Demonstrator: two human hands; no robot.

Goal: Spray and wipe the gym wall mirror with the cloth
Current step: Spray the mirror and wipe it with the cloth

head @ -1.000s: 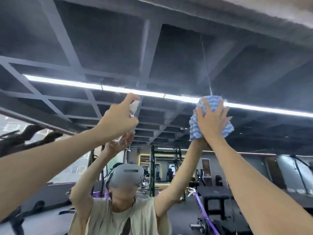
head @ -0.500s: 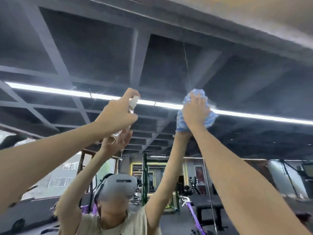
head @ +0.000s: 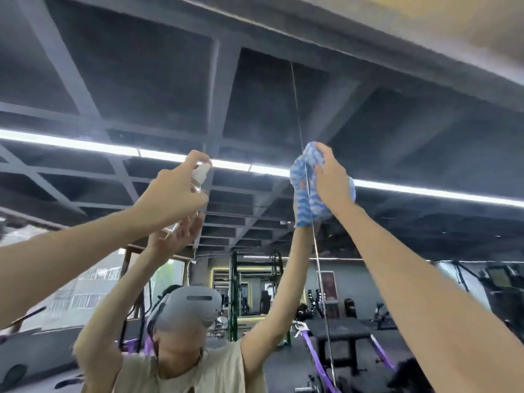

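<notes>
The wall mirror (head: 255, 114) fills the view and reflects the gym ceiling, the light strips and me with both arms raised. My left hand (head: 170, 194) grips a small clear spray bottle (head: 200, 175) with a white nozzle, index finger on top, close to the glass at centre left. My right hand (head: 331, 180) presses a blue and white patterned cloth (head: 312, 199) flat against the mirror at centre right, right on a vertical seam (head: 297, 114) between two mirror panels. Most of the bottle's body is hidden behind my fingers.
The mirror's top edge meets a pale ceiling (head: 467, 29) at upper right. In the reflection stand a green squat rack (head: 235, 293), a dark bench (head: 337, 330) with purple straps and other gym machines at lower right.
My right hand has slid the cloth along the glass onto the panel seam, and its fingers now lie more sideways. My left hand keeps the bottle raised near the glass. The view shifted.
</notes>
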